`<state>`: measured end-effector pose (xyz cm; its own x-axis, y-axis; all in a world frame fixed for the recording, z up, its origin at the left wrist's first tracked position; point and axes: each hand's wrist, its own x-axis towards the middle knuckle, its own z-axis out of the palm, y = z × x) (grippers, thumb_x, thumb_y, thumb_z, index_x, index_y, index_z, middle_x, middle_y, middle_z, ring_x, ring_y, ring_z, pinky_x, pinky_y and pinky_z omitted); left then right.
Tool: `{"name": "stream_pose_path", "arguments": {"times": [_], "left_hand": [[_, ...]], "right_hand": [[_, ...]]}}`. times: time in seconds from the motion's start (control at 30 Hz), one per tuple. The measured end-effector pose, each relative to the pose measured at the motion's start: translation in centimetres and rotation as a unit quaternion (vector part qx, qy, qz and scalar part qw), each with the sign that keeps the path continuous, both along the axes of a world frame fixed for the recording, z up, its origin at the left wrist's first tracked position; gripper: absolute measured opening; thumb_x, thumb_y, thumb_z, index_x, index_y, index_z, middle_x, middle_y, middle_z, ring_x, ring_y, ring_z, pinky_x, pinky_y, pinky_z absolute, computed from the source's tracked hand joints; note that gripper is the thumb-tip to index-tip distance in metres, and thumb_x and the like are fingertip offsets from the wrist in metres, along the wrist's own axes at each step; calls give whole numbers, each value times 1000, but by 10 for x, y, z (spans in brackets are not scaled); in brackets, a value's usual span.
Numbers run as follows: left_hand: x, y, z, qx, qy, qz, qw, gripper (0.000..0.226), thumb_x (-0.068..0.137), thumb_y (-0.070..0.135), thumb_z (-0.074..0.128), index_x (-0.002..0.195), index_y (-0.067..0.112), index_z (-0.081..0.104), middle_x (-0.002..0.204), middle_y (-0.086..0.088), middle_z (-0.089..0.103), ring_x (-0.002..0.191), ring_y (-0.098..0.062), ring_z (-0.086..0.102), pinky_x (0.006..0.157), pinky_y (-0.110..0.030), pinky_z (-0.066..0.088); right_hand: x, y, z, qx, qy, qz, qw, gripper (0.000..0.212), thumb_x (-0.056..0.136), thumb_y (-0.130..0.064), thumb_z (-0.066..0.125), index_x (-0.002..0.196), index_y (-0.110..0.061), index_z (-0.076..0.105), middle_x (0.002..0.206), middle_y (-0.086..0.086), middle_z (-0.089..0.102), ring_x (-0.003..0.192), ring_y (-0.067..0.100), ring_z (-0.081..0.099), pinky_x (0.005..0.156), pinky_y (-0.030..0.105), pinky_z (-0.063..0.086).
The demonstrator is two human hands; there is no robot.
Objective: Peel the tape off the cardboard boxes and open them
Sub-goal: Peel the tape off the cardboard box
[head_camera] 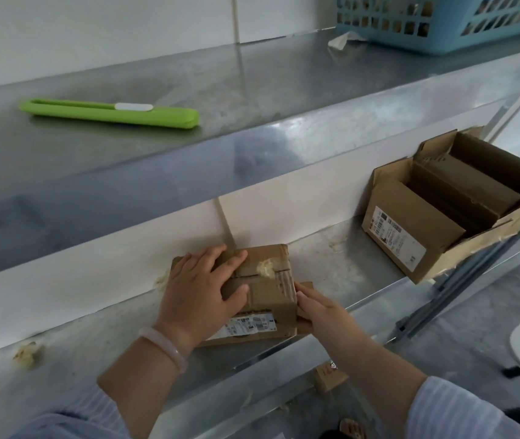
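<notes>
A small closed cardboard box sits on the lower steel shelf, with a white label on its near side and crumpled tape residue on its top seam. My left hand lies flat over the top of the box, fingers spread and pressing down. My right hand touches the box's right side with straight fingers. A larger open cardboard box stands at the right with smaller open boxes inside it.
A green utility knife lies on the upper steel shelf. A blue plastic basket stands at the upper shelf's far right, a tape scrap beside it. Tape scraps lie on the lower shelf at left. Another small box lies below.
</notes>
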<state>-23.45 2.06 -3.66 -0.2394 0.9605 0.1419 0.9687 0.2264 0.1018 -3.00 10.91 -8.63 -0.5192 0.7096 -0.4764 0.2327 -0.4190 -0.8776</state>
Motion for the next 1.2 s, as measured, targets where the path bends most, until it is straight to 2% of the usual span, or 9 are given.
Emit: {"name": "stream_pose_path", "arguments": {"times": [0.17, 0.3, 0.4, 0.53, 0.63, 0.73, 0.83, 0.97, 1.2], "left_hand": [[0, 0, 0, -3, 11, -2, 1000, 63, 86, 64, 24, 142, 41, 39, 145, 3, 44, 132, -21, 40, 114, -43, 25], [1, 2, 1, -8, 1, 3, 1000, 65, 87, 64, 18, 145, 39, 35, 149, -1, 39, 136, -23, 36, 115, -43, 20], [2, 1, 3, 26, -39, -11, 999, 62, 91, 59, 23, 146, 33, 36, 149, 2, 39, 134, -20, 38, 112, -43, 33], [-3, -18, 8, 158, 2, -74, 985, 46, 94, 31, 51, 139, 24, 49, 138, -1, 51, 127, -21, 46, 105, -43, 40], [-8, -47, 0, 222, -26, 83, 971, 62, 89, 30, 60, 146, 25, 37, 145, -6, 39, 135, -25, 35, 110, -42, 33], [-10, -65, -11, 160, -320, 298, 885, 88, 84, 46, 65, 153, 26, 14, 152, -5, 23, 139, -23, 25, 114, -38, 27], [-10, -63, -16, 78, -546, 303, 777, 63, 89, 51, 57, 143, 22, 41, 134, -2, 55, 120, -18, 55, 104, -36, 43], [-4, -64, -17, 135, -581, 283, 751, 27, 93, 37, 58, 112, 19, 63, 97, 3, 72, 86, -8, 68, 77, -21, 53], [3, -84, -11, 176, -503, 271, 801, 17, 89, 39, 62, 105, 36, 61, 89, 20, 65, 78, 7, 62, 68, -3, 45]], "right_hand": [[-1, 2, 12, 26, -6, -20, 999, 30, 100, -28, 48, 96, -44, 74, 101, -4, 75, 99, 22, 70, 98, 45, 51], [-9, -9, 40, 181, 20, 8, 983, 31, 100, -29, 51, 123, -51, 54, 123, -19, 62, 112, -2, 59, 92, 23, 51], [-22, -9, 45, 348, -123, 121, 922, 57, 98, -39, 50, 150, -43, 27, 158, -17, 18, 142, 8, 27, 115, 37, 34], [-25, -2, 50, 418, -210, 158, 870, 60, 99, -44, 45, 153, -39, 19, 161, -19, -5, 147, 13, 10, 121, 35, 19], [-27, 0, 54, 486, -252, 152, 823, 65, 99, -41, 46, 154, -33, 12, 161, -13, -15, 149, 13, -4, 117, 29, 5], [-40, -4, 56, 587, -235, 146, 761, 71, 94, -18, 54, 155, -21, 19, 164, 1, 1, 150, 21, 3, 116, 31, 3], [-63, -6, 55, 651, -180, 232, 700, 62, 87, -18, 42, 149, -21, 36, 159, 7, 28, 147, 26, 23, 116, 52, 27], [-87, -15, 56, 661, -268, 298, 634, 72, 91, -61, 11, 153, -27, 27, 162, 2, 18, 150, 22, 11, 121, 51, 1], [-83, -15, 45, 689, -289, 335, 574, 86, 88, -77, 18, 147, -19, 43, 153, 8, 39, 141, 24, 37, 113, 56, 18]]}}
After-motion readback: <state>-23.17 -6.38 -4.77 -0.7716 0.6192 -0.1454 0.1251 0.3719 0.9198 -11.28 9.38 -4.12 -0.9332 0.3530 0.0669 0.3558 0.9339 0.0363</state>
